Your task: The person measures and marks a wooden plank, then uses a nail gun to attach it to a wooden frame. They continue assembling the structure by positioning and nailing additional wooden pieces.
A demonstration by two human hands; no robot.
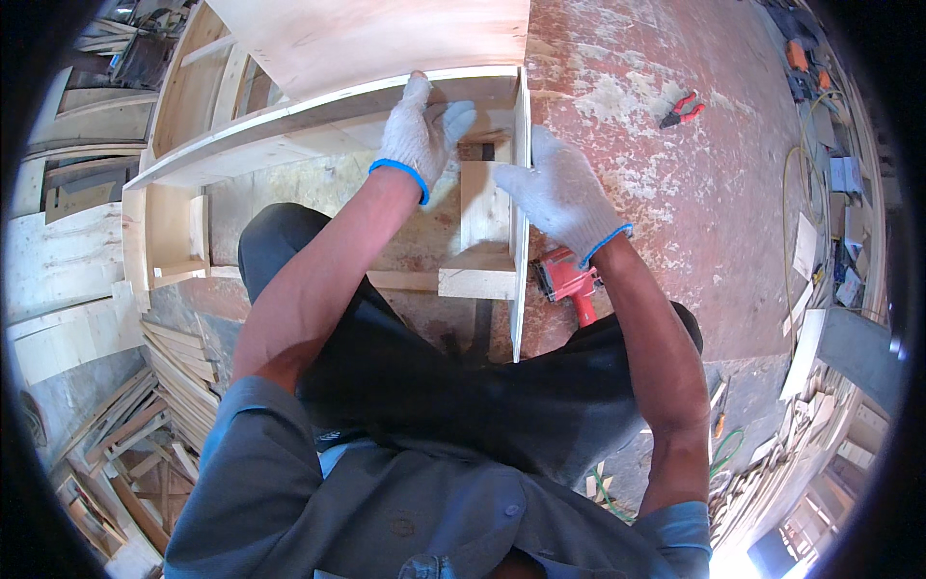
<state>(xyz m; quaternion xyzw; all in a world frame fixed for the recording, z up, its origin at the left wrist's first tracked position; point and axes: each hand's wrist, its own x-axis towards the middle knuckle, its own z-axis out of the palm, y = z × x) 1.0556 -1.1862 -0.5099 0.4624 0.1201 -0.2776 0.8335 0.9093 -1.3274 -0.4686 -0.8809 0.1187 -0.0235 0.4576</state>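
Observation:
A wooden box frame (323,108) of pale boards lies in front of me, partly between my knees. My left hand (417,135), in a white knitted glove with a blue cuff, holds the frame's long board, fingers over its top edge and thumb on the near side. At the right end a thin wooden side panel (522,232) stands on edge. My right hand (567,188), gloved likewise, clasps that panel, thumb toward the inside; its other fingers are partly hidden. A short wood block (477,283) sits against the panel's inner face.
A red nail gun (571,282) lies by my right knee. Red-handled pliers (682,111) rest on the worn reddish surface (627,58). A large plywood sheet (386,39) lies beyond the frame. Wood strips (178,362) are piled at left, more offcuts (762,482) at lower right.

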